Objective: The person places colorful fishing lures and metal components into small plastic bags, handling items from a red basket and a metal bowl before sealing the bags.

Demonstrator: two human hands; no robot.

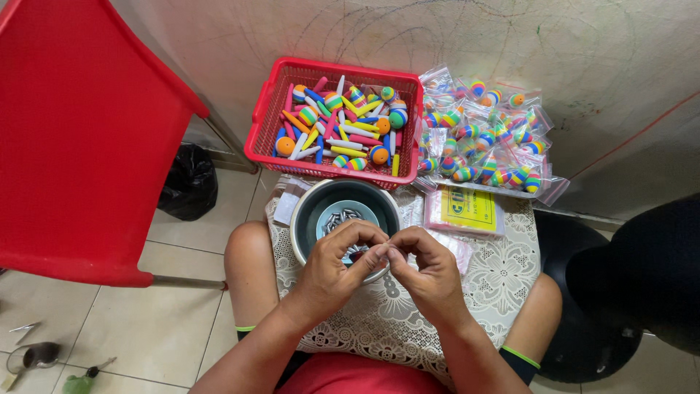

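Metal bowl (306, 211) beneath left hand (337, 266) and right hand (429, 268), fingertips pinched together; held piece's axis hidden.

red basket (259, 138), bowl (302, 219) crowd ahead

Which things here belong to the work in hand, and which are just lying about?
In use: left hand and right hand, fingertips pinched together over the metal bowl; red basket of coloured foam pieces; bagged striped floats.

Lying about: red chair, black bag, tools on the floor.
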